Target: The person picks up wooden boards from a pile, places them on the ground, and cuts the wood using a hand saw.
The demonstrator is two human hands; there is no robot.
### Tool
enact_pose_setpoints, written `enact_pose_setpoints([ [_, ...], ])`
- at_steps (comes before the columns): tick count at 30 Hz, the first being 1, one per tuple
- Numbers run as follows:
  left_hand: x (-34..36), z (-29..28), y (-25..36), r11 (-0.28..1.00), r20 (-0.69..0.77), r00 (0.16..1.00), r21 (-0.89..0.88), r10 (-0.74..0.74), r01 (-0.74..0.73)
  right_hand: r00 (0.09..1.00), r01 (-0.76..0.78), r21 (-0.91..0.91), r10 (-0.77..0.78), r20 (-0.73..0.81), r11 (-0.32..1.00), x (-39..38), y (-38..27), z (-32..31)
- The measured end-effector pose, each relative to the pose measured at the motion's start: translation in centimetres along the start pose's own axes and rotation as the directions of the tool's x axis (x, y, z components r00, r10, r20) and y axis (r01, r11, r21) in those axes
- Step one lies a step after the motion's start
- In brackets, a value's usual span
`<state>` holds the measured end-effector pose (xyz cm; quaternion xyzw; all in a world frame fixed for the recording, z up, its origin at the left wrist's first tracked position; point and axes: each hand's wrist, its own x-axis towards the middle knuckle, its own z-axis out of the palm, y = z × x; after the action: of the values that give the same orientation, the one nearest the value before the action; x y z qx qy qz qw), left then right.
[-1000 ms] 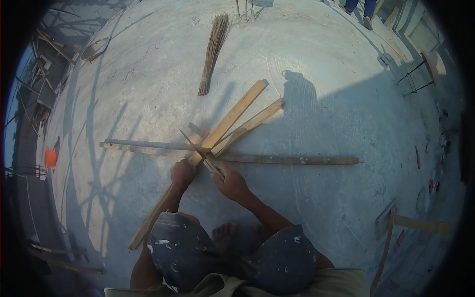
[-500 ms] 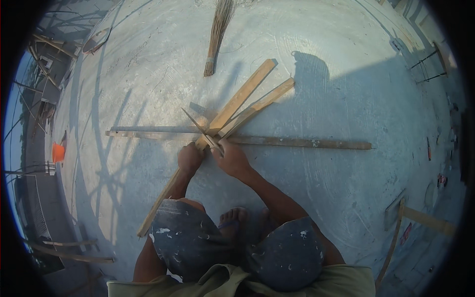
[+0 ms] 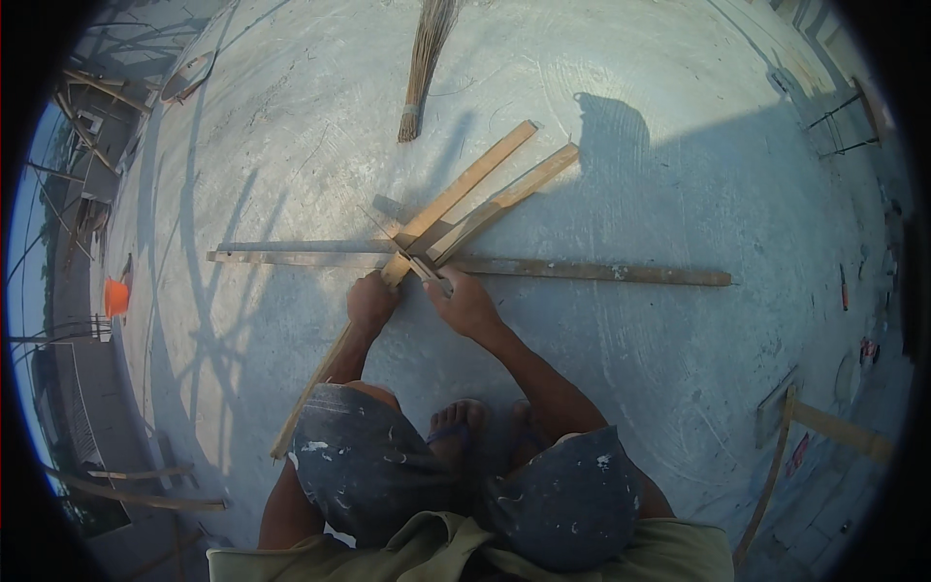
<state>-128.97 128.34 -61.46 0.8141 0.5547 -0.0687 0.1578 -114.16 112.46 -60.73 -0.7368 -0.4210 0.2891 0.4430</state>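
Observation:
My left hand is closed round a long wooden plank, pressing it down where it crosses a batten lying on the concrete floor. The plank runs slantwise from beside my left knee to the far right. In my right hand is the handle of a handsaw. Its thin blade points far left across the plank, just beyond my left hand, and looks nearly edge-on. A second plank lies to the right of the first, its near end close to the saw.
A stick broom lies beyond the planks. An orange bucket stands at the far left. Wooden pieces lean at the lower right, and several poles lie at the lower left. My sandalled feet are close behind the work.
My right hand has shifted slightly right with the saw, and the blade now looks thinner. My left hand still holds the plank in nearly the same place.

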Motion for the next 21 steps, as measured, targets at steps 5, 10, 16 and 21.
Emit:
enact_pose_setpoints([
  [5, 0.3, -0.6, -1.9, 0.999, 0.033, 0.999, -0.029, -0.034, 0.035, 0.979, -0.183, 0.165, 0.163, 0.125, 0.969, -7.5, -0.8, -4.4],
  [10, 0.3, -1.0, -0.8, 0.999, 0.05, 0.999, -0.039, -0.017, 0.019, 0.98, -0.193, 0.135, 0.185, 0.071, 0.972, -11.2, -1.0, -6.7],
  [16, 0.2, -0.6, -0.2, 0.998, 0.008, 1.0, -0.061, 0.018, -0.017, 0.992, -0.099, 0.055, 0.094, 0.088, 0.994, -4.6, -0.8, -3.5],
  [21, 1.0, -0.5, -2.9, 0.997, 0.062, 0.998, -0.08, 0.018, -0.013, 0.989, -0.102, 0.109, 0.089, 0.119, 0.989, -8.0, -0.4, -4.3],
])
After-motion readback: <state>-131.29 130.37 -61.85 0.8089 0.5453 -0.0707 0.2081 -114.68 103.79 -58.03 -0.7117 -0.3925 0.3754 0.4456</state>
